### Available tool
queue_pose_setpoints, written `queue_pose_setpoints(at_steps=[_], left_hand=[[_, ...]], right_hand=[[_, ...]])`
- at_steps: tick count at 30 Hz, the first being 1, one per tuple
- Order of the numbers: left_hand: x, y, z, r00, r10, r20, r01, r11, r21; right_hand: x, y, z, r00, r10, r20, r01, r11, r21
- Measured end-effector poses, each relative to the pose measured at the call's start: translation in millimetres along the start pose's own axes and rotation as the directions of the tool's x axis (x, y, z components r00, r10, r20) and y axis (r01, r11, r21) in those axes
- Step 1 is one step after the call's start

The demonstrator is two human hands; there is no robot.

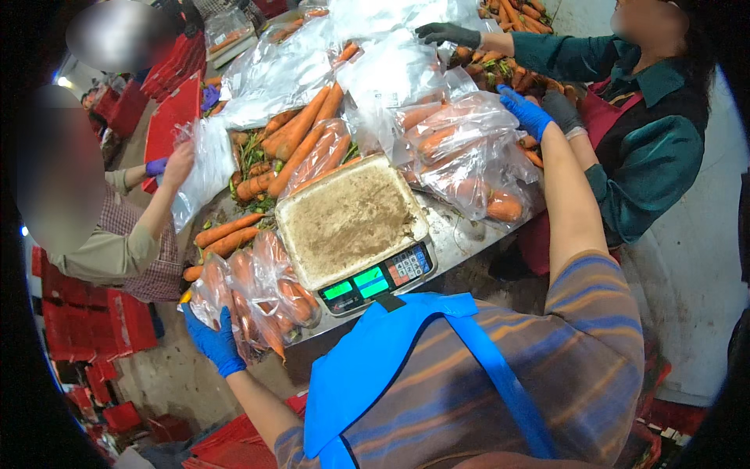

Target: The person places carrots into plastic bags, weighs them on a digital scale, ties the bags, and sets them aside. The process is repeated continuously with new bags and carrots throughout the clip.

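My left hand, in a blue glove, is at the near left table corner, with thumb and fingers about the end of a clear plastic bag of carrots. More bagged carrots lie right beside it. My right hand, also blue-gloved, reaches far right with fingers stretched out at the edge of a large clear bag of carrots. Its contact with the plastic is hard to make out. Between my arms stands a digital scale with lit green displays. Its cream tray is soiled and holds only dirt.
Loose carrots and a stack of clear plastic bags cover the table's middle and back. At right, a co-worker's dark-gloved hand reaches over the bags. Another person at left handles a plastic bag. Red crates stand beyond the table.
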State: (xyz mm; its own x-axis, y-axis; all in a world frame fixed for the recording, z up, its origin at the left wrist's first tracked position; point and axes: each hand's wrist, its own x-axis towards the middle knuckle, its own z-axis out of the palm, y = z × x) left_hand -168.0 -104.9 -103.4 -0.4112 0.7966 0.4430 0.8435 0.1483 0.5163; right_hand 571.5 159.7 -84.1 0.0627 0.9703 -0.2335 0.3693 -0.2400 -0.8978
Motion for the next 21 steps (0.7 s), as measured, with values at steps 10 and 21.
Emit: queue_pose_setpoints(at_steps=[10,21], left_hand=[[-2,59,-10,0.98,0.183,-0.082,-0.18,0.983,0.049],[-39,241,42,0.67,0.37,0.644,0.373,0.582,-0.723]], right_hand=[[2,-71,50,0.944,-0.329,-0.027,0.325,0.94,-0.104],[-127,-222,162,0.703,-0.699,0.132,0.534,0.641,0.55]])
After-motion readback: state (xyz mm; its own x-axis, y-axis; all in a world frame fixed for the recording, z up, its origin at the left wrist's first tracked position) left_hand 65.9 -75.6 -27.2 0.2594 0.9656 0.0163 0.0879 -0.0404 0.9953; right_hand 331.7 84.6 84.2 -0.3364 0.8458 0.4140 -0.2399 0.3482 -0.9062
